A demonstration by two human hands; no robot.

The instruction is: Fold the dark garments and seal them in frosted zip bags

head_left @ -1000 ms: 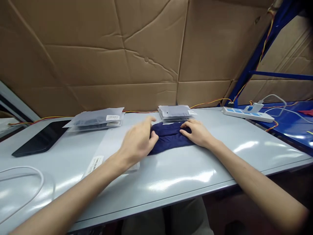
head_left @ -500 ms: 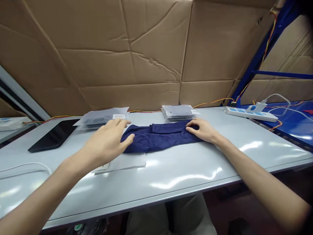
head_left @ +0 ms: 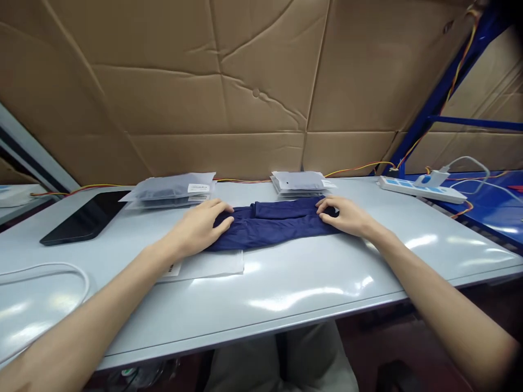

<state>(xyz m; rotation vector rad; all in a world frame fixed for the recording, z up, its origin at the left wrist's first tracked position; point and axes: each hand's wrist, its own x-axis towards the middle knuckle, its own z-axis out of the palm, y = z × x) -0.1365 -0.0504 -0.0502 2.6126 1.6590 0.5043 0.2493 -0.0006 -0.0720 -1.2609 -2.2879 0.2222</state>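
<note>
A folded navy-blue garment [head_left: 278, 226] lies lengthwise on the table, with a raised fold along its far side. My left hand [head_left: 204, 226] is at its left end, fingers curled and thumb drawn toward them on the cloth. At the right end, my right hand [head_left: 343, 216] holds the fabric between bent fingers and thumb. Under the garment's left part, a pale flat plastic bag [head_left: 216, 265] with a label sticks out toward me. The garment's exact kind cannot be made out.
Bagged dark items form one stack [head_left: 171, 188] at the back left and another stack [head_left: 300, 182] at the back centre. A black tablet-like slab [head_left: 87, 218] lies on the left. White cable [head_left: 73, 267] curls nearby. A power strip [head_left: 420, 189] stands right, before cardboard [head_left: 261, 125].
My left hand has moved right onto the garment's left end, its fingers and thumb closing together. My right hand stays at the other end. The view has shifted slightly.
</note>
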